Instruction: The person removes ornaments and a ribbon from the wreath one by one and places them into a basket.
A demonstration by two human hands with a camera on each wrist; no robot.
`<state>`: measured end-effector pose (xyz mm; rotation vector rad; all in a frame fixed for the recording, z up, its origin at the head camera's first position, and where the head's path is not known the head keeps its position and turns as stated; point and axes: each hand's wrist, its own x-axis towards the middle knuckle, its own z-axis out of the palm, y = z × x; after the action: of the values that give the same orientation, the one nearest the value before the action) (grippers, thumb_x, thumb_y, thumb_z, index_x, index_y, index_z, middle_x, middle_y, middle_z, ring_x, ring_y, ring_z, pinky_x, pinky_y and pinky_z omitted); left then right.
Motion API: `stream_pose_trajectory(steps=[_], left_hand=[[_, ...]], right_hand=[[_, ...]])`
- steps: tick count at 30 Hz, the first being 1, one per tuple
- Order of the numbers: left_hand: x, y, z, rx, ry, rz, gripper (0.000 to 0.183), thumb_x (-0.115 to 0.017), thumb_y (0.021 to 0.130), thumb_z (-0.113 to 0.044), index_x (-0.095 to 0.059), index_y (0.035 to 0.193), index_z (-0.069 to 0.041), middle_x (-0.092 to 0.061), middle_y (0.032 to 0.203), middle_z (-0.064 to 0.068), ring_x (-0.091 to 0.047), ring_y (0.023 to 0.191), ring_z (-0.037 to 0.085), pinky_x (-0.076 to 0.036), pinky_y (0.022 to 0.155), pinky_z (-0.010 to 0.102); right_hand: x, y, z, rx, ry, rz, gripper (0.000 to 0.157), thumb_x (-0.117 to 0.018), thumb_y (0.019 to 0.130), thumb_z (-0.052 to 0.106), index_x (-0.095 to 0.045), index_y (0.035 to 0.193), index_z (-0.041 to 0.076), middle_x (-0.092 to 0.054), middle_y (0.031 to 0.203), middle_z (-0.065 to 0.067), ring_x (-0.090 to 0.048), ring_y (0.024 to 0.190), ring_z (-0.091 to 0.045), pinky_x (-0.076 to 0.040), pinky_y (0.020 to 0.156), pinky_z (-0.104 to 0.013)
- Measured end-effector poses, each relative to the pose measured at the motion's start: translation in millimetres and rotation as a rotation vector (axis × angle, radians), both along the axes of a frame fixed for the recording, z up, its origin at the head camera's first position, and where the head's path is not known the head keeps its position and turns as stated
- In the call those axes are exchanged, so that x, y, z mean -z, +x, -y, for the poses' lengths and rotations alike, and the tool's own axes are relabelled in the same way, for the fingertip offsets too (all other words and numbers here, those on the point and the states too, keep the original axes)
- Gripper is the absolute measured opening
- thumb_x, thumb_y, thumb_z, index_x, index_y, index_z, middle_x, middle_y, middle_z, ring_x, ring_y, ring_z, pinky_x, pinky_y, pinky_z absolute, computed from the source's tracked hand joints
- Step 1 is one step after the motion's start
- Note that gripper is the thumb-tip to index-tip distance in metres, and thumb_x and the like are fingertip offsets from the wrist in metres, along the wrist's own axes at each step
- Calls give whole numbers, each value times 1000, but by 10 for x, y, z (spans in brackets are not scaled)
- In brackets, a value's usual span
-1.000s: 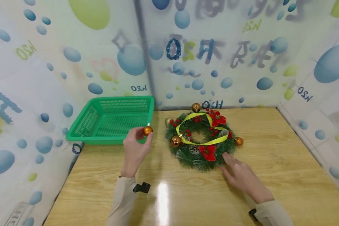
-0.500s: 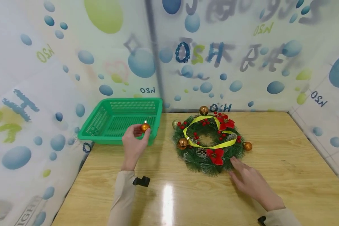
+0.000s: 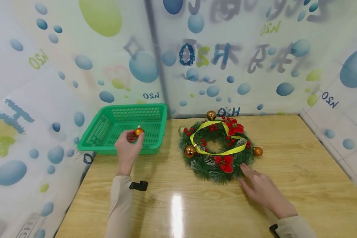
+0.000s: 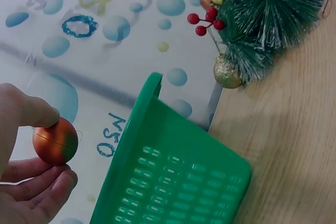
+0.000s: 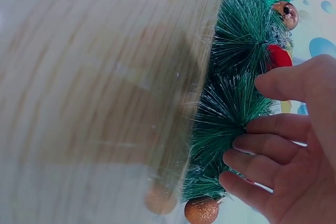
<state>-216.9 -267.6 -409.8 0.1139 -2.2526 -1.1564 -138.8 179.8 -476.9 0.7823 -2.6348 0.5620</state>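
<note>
In the head view my left hand (image 3: pixel 127 150) pinches a small orange-gold Christmas ball (image 3: pixel 139 132), its metal cap pointing up. The left wrist view has the same ball (image 4: pixel 55 141) between thumb and fingertips. Hand and ball are over the front part of a green plastic basket (image 3: pixel 99 149). On the table lies a Christmas wreath (image 3: pixel 200 168) with red poinsettias, berries, several balls and a yellow ribbon (image 3: pixel 226 152). My right hand (image 3: pixel 264 190) is at the wreath's lower right edge. Its fingers (image 5: pixel 278 124) are extended against the green needles, gripping nothing visible.
The wooden table (image 3: pixel 202 208) runs up to a patterned wall covering (image 3: pixel 244 39) behind and at both sides. A glittery orange ball (image 3: pixel 258 151) sticks out from the wreath's right side. One copper ball (image 3: pixel 211 115) sits at its back.
My left hand has carried the ball leftward from the basket's right front corner to over the basket. The right hand stays at the wreath's edge. The head view has shifted slightly.
</note>
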Motion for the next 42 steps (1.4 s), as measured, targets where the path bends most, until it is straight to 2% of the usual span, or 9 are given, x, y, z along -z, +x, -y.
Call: stream_pose_trajectory(steps=[2, 10, 23, 31, 42], left_hand=[[-6, -21, 41, -5, 2, 25, 36, -74, 93, -21, -66, 115, 6, -70, 105, 21, -67, 88, 32, -49, 72, 12], [-75, -67, 218, -18, -17, 59, 38, -70, 96, -24, -66, 122, 4, -70, 111, 21, -66, 94, 30, -46, 75, 12], [-116, -241, 478, -43, -59, 170, 42, -64, 99, -28, -65, 127, 4, -70, 111, 24, -66, 99, 34, -50, 80, 27], [-148, -310, 545, -44, -87, 238, 43, -63, 99, -26, -63, 129, 5, -69, 117, 27, -66, 105, 38, -56, 89, 47], [-212, -381, 662, -37, -93, 328, 46, -58, 100, -23, -58, 134, 7, -64, 123, 30, -62, 111, 42, -54, 94, 54]], right_hand=[[2, 2, -1, 2, 0, -3, 50, -79, 85, 9, -62, 127, -15, -64, 126, -33, -68, 109, -47, -61, 83, -53], [14, 2, 4, 19, -7, 6, 48, -77, 87, 9, -63, 127, -13, -65, 127, -31, -69, 110, -45, -61, 84, -53], [31, 9, 9, 26, -23, -2, 48, -77, 86, 8, -63, 128, -13, -64, 128, -32, -68, 109, -47, -61, 83, -53], [13, 5, 24, 33, -22, 31, 46, -75, 88, 8, -63, 128, -13, -64, 129, -31, -67, 113, -45, -61, 86, -53], [27, 5, 34, 33, -39, 0, 47, -77, 85, 6, -64, 126, -13, -65, 126, -31, -68, 111, -45, -61, 85, -53]])
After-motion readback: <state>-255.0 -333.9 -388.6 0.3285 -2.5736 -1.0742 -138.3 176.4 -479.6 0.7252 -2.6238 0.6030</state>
